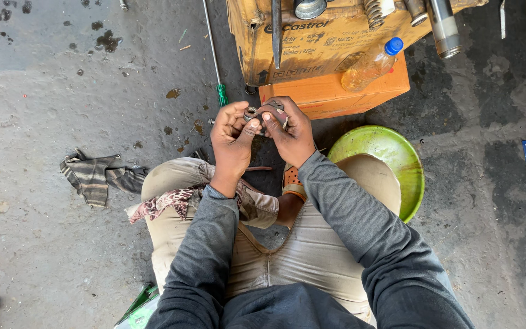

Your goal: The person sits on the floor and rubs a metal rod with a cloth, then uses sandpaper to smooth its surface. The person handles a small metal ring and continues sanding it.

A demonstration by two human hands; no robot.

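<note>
- Left hand and right hand both pinch a small metal part between fingertips, held above the knees.
- Part: grey, greasy, ring-like; mostly hidden by fingers.
- Just beyond: orange box, cardboard box, plastic bottle leaning on it.
- Green-handled screwdriver left of boxes.
- Green bowl by right knee; striped rag on floor, left.

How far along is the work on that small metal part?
Done: nothing can be confirmed from this view. In hand: left hand and right hand both grip the small metal part, thumbs pressing on it. Left: untouched nearby are the green-handled screwdriver, the spring and tubes on the carton, and the green bowl.
</note>
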